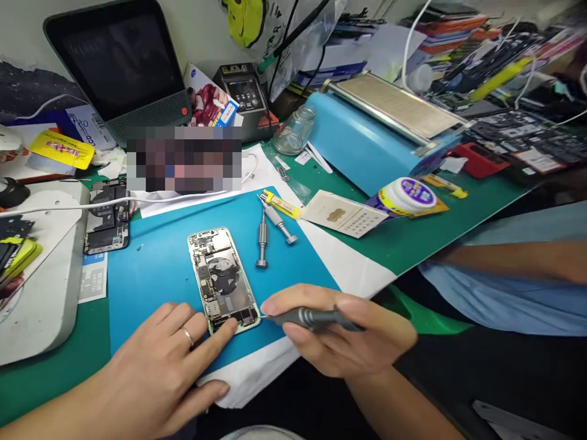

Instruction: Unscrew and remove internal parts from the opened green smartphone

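Note:
An opened smartphone (232,284) lies face up on the blue mat, its circuit board and inner frame exposed. My left hand (177,348), with a ring on one finger, rests at its lower left; the index fingertip presses on the phone's bottom end and the thumb is spread away. A dark grey screwdriver (307,318) is pinched in my right hand (362,333), held nearly level. Its thin tip reaches the phone's lower right edge; whether it sits in a screw is too small to tell. Two more screwdrivers, one upright (262,241) and one slanted (280,224), lie beyond the phone.
Behind the slanted screwdriver is a yellow cutter knife (282,205). A blue machine (362,140), a glass jar (296,130) and a white-lidded tub (406,195) stand farther back. Another opened phone (107,217) lies left, beside a white device (46,269). A person's arm (513,263) is at right.

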Tool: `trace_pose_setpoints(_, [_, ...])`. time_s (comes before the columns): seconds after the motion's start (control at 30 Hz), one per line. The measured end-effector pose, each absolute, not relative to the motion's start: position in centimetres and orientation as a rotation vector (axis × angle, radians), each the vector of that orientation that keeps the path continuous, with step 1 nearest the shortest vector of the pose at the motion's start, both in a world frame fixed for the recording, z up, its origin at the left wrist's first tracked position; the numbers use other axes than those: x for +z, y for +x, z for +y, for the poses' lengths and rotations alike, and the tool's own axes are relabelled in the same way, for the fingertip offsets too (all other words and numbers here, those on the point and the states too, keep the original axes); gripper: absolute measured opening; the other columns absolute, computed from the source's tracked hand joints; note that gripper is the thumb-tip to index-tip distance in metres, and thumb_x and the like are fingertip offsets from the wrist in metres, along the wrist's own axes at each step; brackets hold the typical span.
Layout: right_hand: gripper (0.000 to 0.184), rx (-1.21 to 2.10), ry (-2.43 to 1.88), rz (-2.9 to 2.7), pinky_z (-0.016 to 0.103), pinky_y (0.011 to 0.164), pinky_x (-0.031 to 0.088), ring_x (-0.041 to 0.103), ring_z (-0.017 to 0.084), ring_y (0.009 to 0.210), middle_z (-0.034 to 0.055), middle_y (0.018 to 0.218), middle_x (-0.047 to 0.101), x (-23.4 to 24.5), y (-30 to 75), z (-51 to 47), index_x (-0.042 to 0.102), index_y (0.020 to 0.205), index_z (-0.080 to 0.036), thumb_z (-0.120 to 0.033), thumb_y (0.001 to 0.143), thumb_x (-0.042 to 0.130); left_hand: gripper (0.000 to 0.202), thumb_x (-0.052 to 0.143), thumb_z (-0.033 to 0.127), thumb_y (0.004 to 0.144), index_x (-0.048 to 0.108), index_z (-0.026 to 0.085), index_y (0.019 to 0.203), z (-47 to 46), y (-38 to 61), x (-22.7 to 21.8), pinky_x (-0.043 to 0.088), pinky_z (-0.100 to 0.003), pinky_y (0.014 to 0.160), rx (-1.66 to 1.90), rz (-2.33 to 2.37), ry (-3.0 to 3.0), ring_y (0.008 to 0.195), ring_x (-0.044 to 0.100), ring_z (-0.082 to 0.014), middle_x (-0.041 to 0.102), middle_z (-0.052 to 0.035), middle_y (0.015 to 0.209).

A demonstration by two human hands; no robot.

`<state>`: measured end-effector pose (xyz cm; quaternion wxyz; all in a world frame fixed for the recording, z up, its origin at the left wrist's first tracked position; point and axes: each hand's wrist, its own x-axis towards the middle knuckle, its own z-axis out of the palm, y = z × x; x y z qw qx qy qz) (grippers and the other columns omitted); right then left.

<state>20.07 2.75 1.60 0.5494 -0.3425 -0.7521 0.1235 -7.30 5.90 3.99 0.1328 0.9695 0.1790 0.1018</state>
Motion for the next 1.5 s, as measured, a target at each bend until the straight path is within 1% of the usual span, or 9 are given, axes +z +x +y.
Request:
trace_pose_setpoints(0.13, [0.081, 0.275, -0.782, -1.778, 0.034, 0.077, 0.071, 0.079, 0.018, 0.092, 0.0064, 0.102, 0.076, 1.6, 19.5, 2.6, 0.034, 0.163, -0.025, 0.005, 0.092, 0.059, 0.052, 0.047, 0.039, 0.11, 0.047, 0.013, 0.155, 5.9, -7.4, 3.9, 0.034, -0.04, 0.076, 0.327, 0.516, 2.818, 0.087, 0.048, -0.0252, 0.06, -0.0086, 0.101])
trace_pose_setpoints(0.23, [0.086, 0.248, -0.783, -1.777, 0.035, 0.078, 0.072, 0.079, 0.019, 0.091, 0.0057, 0.102, 0.075, 1.6, 19.3, 2.6, 0.033, 0.164, -0.024, 0.008, 0.089, 0.06, 0.052, 0.048, 0.038, 0.11, 0.047, 0.011, 0.154, 6.1, -7.3, 4.0, 0.035, -0.04, 0.076, 0.334, 0.498, 2.821, 0.087, 0.048, -0.0252, 0.06, -0.0088, 0.102])
trace_pose_setpoints(0.43, [0.086, 0.209, -0.791, -1.812, 0.035, 0.076, 0.072, 0.079, 0.02, 0.088, 0.006, 0.1, 0.075, 1.5, 19.3, 2.6, 0.034, 0.164, -0.023, 0.008, 0.088, 0.062, 0.052, 0.051, 0.037, 0.108, 0.049, 0.01, 0.152, 6.1, -7.1, 4.3, 0.037, -0.04, 0.075, 0.344, 0.494, 2.818, 0.086, 0.05, -0.0255, 0.06, -0.0083, 0.099])
trace_pose_setpoints(0.67, [0.089, 0.192, -0.824, -1.832, 0.036, 0.072, 0.073, 0.08, 0.021, 0.084, 0.0036, 0.095, 0.077, 1.7, 19.3, 2.5, 0.033, 0.164, -0.027, 0.008, 0.087, 0.061, 0.05, 0.05, 0.04, 0.108, 0.048, 0.011, 0.15, 5.9, -7.0, 4.4, 0.039, -0.041, 0.074, 0.295, 0.521, 2.794, 0.088, 0.052, -0.0259, 0.062, -0.0084, 0.1])
trace_pose_setpoints(0.77, [0.087, 0.227, -0.854, -1.825, 0.032, 0.067, 0.072, 0.081, 0.02, 0.079, 0.0049, 0.102, 0.081, 1.9, 19.1, 2.5, 0.036, 0.162, -0.029, 0.008, 0.087, 0.062, 0.053, 0.055, 0.042, 0.106, 0.049, 0.01, 0.148, 5.9, -7.0, 4.7, 0.041, -0.04, 0.072, 0.286, 0.514, 2.779, 0.086, 0.053, -0.0252, 0.062, -0.0077, 0.099])
trace_pose_setpoints(0.87, [0.087, 0.227, -0.854, -1.809, 0.026, 0.063, 0.071, 0.08, 0.019, 0.073, 0.0053, 0.103, 0.083, 2.0, 19.0, 2.6, 0.041, 0.159, -0.027, 0.01, 0.083, 0.064, 0.058, 0.061, 0.047, 0.103, 0.049, 0.01, 0.147, 5.8, -7.0, 4.9, 0.042, -0.04, 0.071, 0.278, 0.519, 2.775, 0.085, 0.054, -0.0246, 0.062, -0.0068, 0.099])
trace_pose_setpoints(1.03, [0.093, 0.214, -0.815, -1.794, 0.027, 0.066, 0.072, 0.081, 0.019, 0.079, 0.0059, 0.106, 0.083, 1.6, 19.1, 2.4, 0.038, 0.163, -0.026, 0.011, 0.081, 0.065, 0.063, 0.064, 0.05, 0.101, 0.049, 0.012, 0.147, 5.6, -7.0, 4.8, 0.041, -0.04, 0.069, 0.234, 0.555, 2.779, 0.084, 0.055, -0.0246, 0.063, -0.0061, 0.098])
trace_pose_setpoints(1.23, [0.092, 0.226, -0.813, -1.828, 0.023, 0.063, 0.07, 0.081, 0.018, 0.073, 0.0048, 0.103, 0.084, 1.8, 19.2, 2.4, 0.037, 0.162, -0.025, 0.011, 0.082, 0.063, 0.064, 0.066, 0.05, 0.101, 0.048, 0.011, 0.148, 5.6, -7.0, 4.7, 0.042, -0.041, 0.07, 0.24, 0.555, 2.781, 0.085, 0.056, -0.0242, 0.063, -0.0057, 0.098])
trace_pose_setpoints(1.5, [0.094, 0.192, -0.815, -1.811, 0.025, 0.06, 0.071, 0.08, 0.018, 0.072, 0.0046, 0.103, 0.084, 1.9, 19.1, 2.6, 0.038, 0.164, -0.029, 0.01, 0.082, 0.065, 0.061, 0.063, 0.05, 0.102, 0.049, 0.012, 0.146, 5.7, -7.0, 4.8, 0.041, -0.04, 0.07, 0.252, 0.556, 2.783, 0.084, 0.055, -0.0239, 0.063, -0.0061, 0.098])
